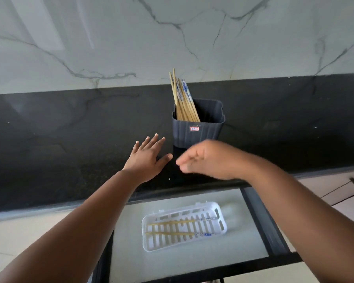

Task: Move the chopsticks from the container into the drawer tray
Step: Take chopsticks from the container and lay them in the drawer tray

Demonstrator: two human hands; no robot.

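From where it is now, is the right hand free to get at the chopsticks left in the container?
Probably yes. The right hand is empty, just in front of the container. The chopsticks stick out above its open rim, with nothing between. The left hand is off to the side.

Bamboo chopsticks with blue-patterned tops [182, 99] lean left in the dark ribbed plastic container [198, 131]. Two more chopsticks [172, 227] lie flat, apart, in the white slotted plastic tray [219, 209].

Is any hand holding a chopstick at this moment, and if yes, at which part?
No. The left hand lies open and flat on the counter. The right hand is blurred, loosely curled, with nothing visible in it.
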